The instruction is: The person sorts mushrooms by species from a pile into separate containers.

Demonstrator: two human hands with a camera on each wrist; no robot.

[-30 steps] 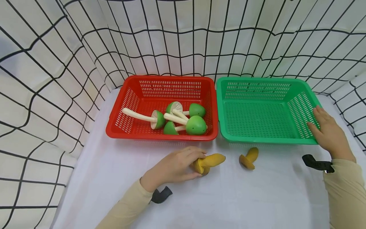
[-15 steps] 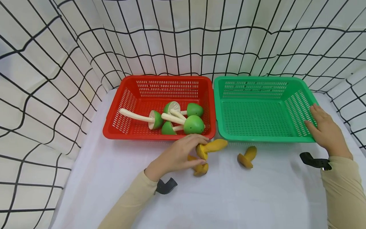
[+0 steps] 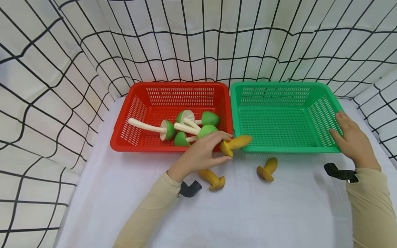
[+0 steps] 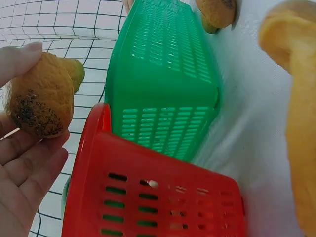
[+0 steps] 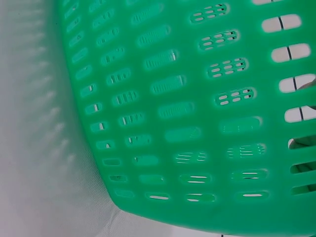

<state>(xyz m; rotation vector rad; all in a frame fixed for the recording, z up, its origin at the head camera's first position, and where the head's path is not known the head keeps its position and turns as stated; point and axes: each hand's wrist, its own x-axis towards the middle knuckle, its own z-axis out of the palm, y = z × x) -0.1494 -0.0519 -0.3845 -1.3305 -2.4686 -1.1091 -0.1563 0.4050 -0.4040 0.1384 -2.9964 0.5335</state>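
In the head view my left hand [image 3: 203, 155] pinches a yellow-brown toy mushroom [image 3: 239, 142] by its cap between thumb and fingers. It is raised near the front corners where the red basket [image 3: 149, 148] and green basket [image 3: 285, 149] meet, stem pointing right. The left wrist view shows the dark-speckled cap [image 4: 42, 101] between thumb and fingertips. My right hand [image 3: 356, 141] rests on the green basket's right rim, fingers extended along it, thumb over the inner side. Two more yellow mushrooms lie on the white cloth, one below my left hand [image 3: 212, 179], one before the green basket [image 3: 267, 169].
Several green-capped toy mushrooms [image 3: 210, 119] with white stems lie in the red basket. Both baskets stand side by side against a white backdrop with a black grid [image 3: 198, 62]. White cloth [image 3: 263, 213] covers the surface in front.
My left hand has lifted the yellow mushroom off the cloth and moved it up and right to the baskets' front edges, uncovering another mushroom beneath. The right hand stays on the rim.
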